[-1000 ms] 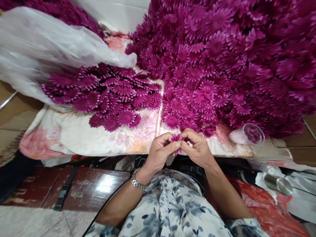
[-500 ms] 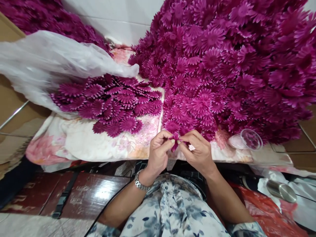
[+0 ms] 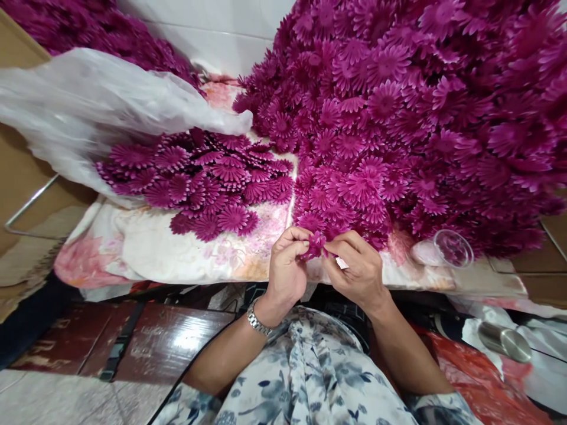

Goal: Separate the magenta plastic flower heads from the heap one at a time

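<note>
Between my two hands is a small magenta artificial flower, its petals bunched up. My left hand pinches its left side between thumb and forefinger. On the other side the fingertips of my right hand are closed on the flower too. Both hands are just over the front edge of the cloth-covered table. Right behind them rises a large heap of magenta flowers. Flat petal pieces lie in a smaller pile to the left.
A white plastic bag covers part of the smaller pile. A clear plastic cup lies on its side right of my hands. Cardboard stands at far left. A metal cylinder sits lower right.
The flower between my fingers has turned, so its bunched petals now face up and spread wider. Both hands stay nearly in place, and the view has shifted slightly.
</note>
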Action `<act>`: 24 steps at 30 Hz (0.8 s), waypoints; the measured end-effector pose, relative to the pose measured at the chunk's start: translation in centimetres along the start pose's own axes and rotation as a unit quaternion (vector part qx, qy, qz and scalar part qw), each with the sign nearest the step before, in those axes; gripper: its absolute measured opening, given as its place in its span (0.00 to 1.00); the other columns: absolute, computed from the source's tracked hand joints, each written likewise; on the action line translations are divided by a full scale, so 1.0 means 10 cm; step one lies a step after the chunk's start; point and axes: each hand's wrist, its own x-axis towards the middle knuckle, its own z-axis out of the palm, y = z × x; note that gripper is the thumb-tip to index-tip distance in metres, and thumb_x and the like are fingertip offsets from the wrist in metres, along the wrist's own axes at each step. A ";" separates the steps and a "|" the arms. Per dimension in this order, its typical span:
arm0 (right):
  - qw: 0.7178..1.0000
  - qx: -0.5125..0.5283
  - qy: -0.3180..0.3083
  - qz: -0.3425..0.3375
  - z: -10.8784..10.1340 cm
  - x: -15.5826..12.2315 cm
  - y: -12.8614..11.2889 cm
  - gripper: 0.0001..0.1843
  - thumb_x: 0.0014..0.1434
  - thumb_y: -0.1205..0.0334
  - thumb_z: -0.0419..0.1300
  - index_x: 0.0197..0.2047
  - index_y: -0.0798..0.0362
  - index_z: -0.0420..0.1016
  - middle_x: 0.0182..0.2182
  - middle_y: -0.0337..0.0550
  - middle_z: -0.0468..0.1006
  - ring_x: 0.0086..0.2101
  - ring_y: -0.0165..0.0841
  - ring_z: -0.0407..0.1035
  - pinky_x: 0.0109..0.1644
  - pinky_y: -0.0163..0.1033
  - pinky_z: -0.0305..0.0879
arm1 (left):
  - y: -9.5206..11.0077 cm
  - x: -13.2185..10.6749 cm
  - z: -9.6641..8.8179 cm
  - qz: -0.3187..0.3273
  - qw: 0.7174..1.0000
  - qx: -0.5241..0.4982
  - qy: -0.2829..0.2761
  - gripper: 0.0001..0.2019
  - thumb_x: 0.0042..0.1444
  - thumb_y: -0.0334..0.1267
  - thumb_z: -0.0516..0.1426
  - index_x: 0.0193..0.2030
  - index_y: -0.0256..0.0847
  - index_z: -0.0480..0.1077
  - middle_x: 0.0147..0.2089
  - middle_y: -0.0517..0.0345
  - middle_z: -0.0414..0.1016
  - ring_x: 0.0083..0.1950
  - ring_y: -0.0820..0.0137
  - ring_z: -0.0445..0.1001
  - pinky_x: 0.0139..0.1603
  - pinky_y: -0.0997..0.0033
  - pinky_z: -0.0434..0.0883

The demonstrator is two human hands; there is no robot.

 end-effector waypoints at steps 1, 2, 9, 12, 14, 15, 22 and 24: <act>1.000 -0.005 -0.001 -0.001 0.00 0.00 0.00 0.07 0.51 0.75 0.55 0.28 0.55 0.72 0.24 0.42 0.72 0.27 0.30 0.68 0.31 0.35 0.67 | 0.00 0.00 0.00 0.000 1.000 -0.003 0.001 0.05 0.31 0.26 0.56 0.19 0.37 0.67 0.22 0.64 0.66 0.26 0.78 0.61 0.30 0.77 0.59; 1.000 -0.011 -0.001 -0.004 -0.01 0.00 0.00 0.07 0.52 0.75 0.55 0.28 0.55 0.72 0.24 0.42 0.72 0.28 0.30 0.68 0.31 0.35 0.67 | 0.00 0.00 0.00 -0.001 1.000 -0.005 0.002 0.04 0.31 0.27 0.56 0.19 0.37 0.67 0.22 0.64 0.66 0.25 0.78 0.61 0.29 0.77 0.59; 0.999 -0.032 0.004 -0.028 0.00 0.01 0.01 0.07 0.52 0.74 0.55 0.29 0.54 0.71 0.24 0.41 0.72 0.28 0.29 0.67 0.33 0.35 0.67 | 0.05 0.02 0.03 -0.007 1.000 -0.020 0.021 0.04 0.31 0.28 0.57 0.19 0.37 0.66 0.21 0.65 0.65 0.24 0.78 0.59 0.27 0.77 0.58; 0.999 -0.023 -0.004 -0.027 -0.05 0.04 0.03 0.07 0.52 0.75 0.55 0.29 0.54 0.71 0.25 0.42 0.72 0.28 0.30 0.68 0.33 0.35 0.68 | 0.11 0.06 0.05 0.005 0.999 -0.047 0.019 0.04 0.33 0.29 0.56 0.20 0.38 0.64 0.21 0.65 0.63 0.24 0.78 0.61 0.29 0.76 0.60; 1.000 -0.025 0.010 -0.009 -0.11 0.10 0.09 0.07 0.53 0.74 0.55 0.31 0.55 0.71 0.26 0.43 0.73 0.29 0.30 0.68 0.34 0.35 0.68 | 0.16 0.11 0.06 0.024 0.999 -0.031 0.003 0.04 0.34 0.29 0.57 0.20 0.38 0.64 0.20 0.66 0.63 0.24 0.78 0.60 0.29 0.76 0.60; 0.999 -0.034 0.025 0.003 -0.16 0.15 0.13 0.06 0.53 0.73 0.55 0.32 0.55 0.71 0.27 0.43 0.73 0.30 0.29 0.68 0.35 0.35 0.68 | 0.18 0.15 0.07 0.037 0.999 -0.008 -0.009 0.04 0.35 0.29 0.57 0.21 0.38 0.65 0.20 0.66 0.62 0.24 0.78 0.60 0.29 0.77 0.59; 0.982 -0.132 0.075 0.111 -0.30 0.62 0.64 0.07 0.57 0.66 0.54 0.36 0.53 0.74 0.32 0.43 0.75 0.34 0.33 0.70 0.42 0.39 0.68 | 0.28 0.74 0.24 0.203 0.918 0.324 -0.100 0.03 0.42 0.30 0.55 0.22 0.39 0.64 0.23 0.65 0.63 0.27 0.76 0.61 0.32 0.74 0.61; 0.978 -0.152 0.011 0.143 -0.28 0.67 0.73 0.11 0.58 0.62 0.55 0.43 0.54 0.74 0.40 0.48 0.76 0.42 0.37 0.71 0.49 0.44 0.67 | 0.31 0.92 0.26 0.253 0.841 0.464 -0.112 0.02 0.44 0.30 0.54 0.24 0.39 0.67 0.28 0.61 0.68 0.33 0.72 0.67 0.40 0.70 0.65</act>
